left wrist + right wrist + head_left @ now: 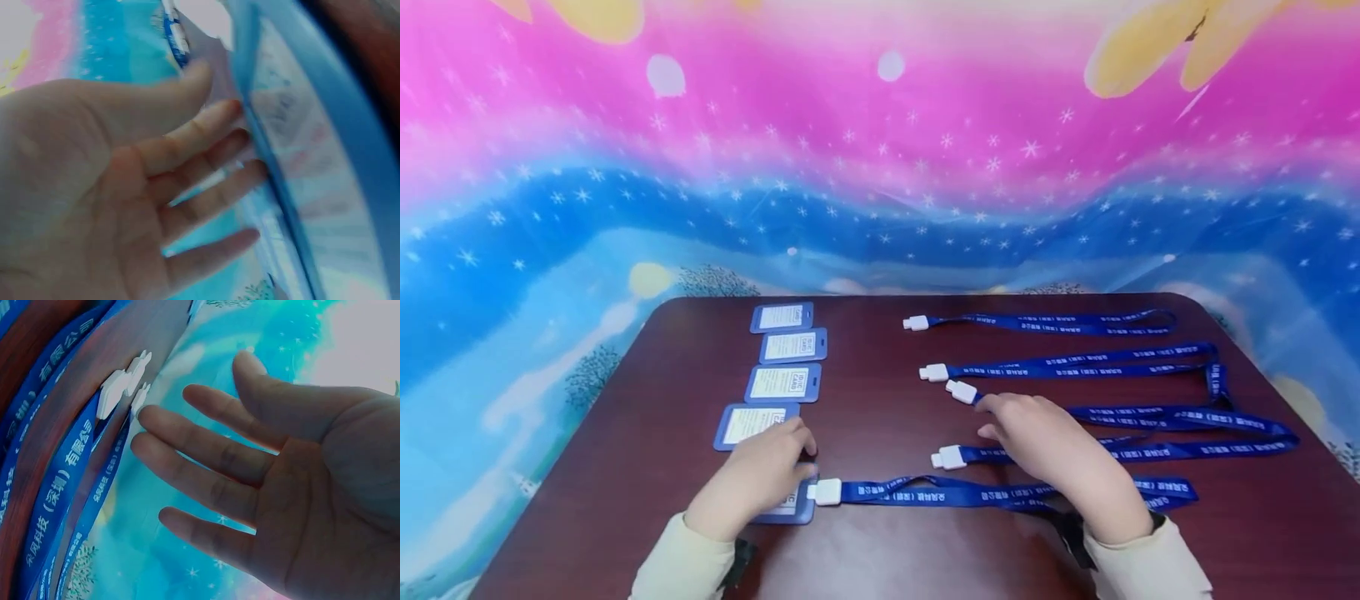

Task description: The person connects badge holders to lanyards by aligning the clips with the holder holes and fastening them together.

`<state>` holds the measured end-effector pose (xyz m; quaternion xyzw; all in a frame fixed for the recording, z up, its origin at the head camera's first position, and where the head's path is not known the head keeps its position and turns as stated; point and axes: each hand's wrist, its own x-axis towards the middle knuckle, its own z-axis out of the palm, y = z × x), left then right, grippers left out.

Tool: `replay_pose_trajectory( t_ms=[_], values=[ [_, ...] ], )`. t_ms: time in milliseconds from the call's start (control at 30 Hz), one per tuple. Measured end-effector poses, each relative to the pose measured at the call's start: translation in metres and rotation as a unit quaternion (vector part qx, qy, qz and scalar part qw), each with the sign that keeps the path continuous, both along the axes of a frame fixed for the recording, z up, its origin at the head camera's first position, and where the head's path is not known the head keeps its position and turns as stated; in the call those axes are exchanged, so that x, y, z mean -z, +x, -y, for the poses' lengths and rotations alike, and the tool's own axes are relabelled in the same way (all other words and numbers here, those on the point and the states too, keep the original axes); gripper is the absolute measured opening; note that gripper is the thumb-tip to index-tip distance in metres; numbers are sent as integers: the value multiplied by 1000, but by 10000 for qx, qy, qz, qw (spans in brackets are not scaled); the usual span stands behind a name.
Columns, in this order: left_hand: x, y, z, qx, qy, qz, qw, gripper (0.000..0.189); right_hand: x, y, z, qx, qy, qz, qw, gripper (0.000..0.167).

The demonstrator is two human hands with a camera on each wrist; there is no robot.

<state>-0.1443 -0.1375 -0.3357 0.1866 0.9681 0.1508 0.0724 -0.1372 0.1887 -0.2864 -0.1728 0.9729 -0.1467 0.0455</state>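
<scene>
My left hand (763,467) is over the left side of the table, with a blue-edged badge holder (737,421) partly behind it. Under that hand lies the nearest badge holder (803,508), joined to the white clip (828,492) of a blue lanyard (947,493). In the left wrist view the spread fingers come close to a holder's edge (369,169); contact cannot be told. My right hand (1048,437) hovers with loosely extended fingers over the blue lanyards, near a tilted white clip (962,392). It holds nothing in the right wrist view.
Three more badge holders, including the farthest one (782,317), form a column at the left. Other lanyards, such as the one at the back (1037,323), lie lengthwise at the right with white clips facing left. A colourful printed cloth (880,167) hangs behind the dark table (865,375).
</scene>
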Motion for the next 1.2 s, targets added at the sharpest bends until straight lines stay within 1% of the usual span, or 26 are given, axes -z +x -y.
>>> replay_pose_trajectory(
  t_ms=[67, 167, 200, 267, 367, 400, 433, 467, 533, 633, 667, 700, 767, 800, 900, 967, 1033, 1133, 1200],
  values=[
    [-8, -6, 7, -83, -110, -77, 9999, 4, -1, -3, 10, -2, -58, -6, 10000, 26],
    [-17, -11, 18, -158, -226, -202, 9994, 11, 3, -6, 23, -3, -195, 139, 9997, 26],
    [-19, -11, 21, -153, -266, -241, 9992, 11, 6, -6, 27, -1, -268, 283, 9992, 25],
    [-19, -9, 25, -94, -303, -334, 9989, 11, 13, -3, 32, -12, -450, 567, 9974, 26],
    [-14, -4, 24, 129, -296, -523, 9981, 7, 24, 5, 32, -74, -615, 959, 9935, 26],
    [-12, -1, 23, 223, -269, -551, 9979, 6, 26, 7, 31, -88, -619, 1049, 9925, 26],
    [-10, 1, 21, 300, -236, -535, 9978, 6, 28, 8, 29, -115, -570, 1035, 9929, 25],
    [-9, 3, 19, 357, -194, -452, 9981, 7, 29, 9, 27, -112, -505, 964, 9940, 23],
    [-9, 7, 16, 406, -118, -173, 9990, 13, 28, 7, 24, -145, -407, 641, 9970, 20],
    [-12, 10, 15, 406, 59, 336, 9986, 21, 23, 2, 20, -230, -242, -81, 9994, 16],
    [-13, 10, 16, 395, 123, 459, 9981, 23, 21, 0, 19, -292, -224, -282, 9989, 15],
    [-14, 9, 18, 405, 209, 452, 9979, 24, 19, -3, 18, -352, -186, -473, 9981, 15],
    [-14, 3, 22, 401, 367, 299, 9981, 24, 14, -9, 17, -435, -93, -751, 9962, 16],
    [-13, -1, 24, 346, 432, 196, 9983, 24, 12, -13, 17, -457, -50, -834, 9955, 17],
    [-10, -7, 31, 58, 484, -239, 9985, 24, 11, -13, 15, -396, -15, -855, 9955, 17],
    [-7, -11, 36, -200, 403, -436, 9980, 27, 12, -13, 13, -356, -63, -734, 9966, 18],
    [-4, -13, 41, -418, 272, -625, 9968, 31, 14, -12, 12, -332, -88, -512, 9981, 19],
    [-1, -18, 46, -547, 83, -813, 9951, 36, 16, -10, 11, -237, -103, -244, 9994, 21],
    [0, -21, 50, -556, -11, -829, 9950, 40, 18, -8, 12, -170, -108, -89, 9998, 23]
  ],
)
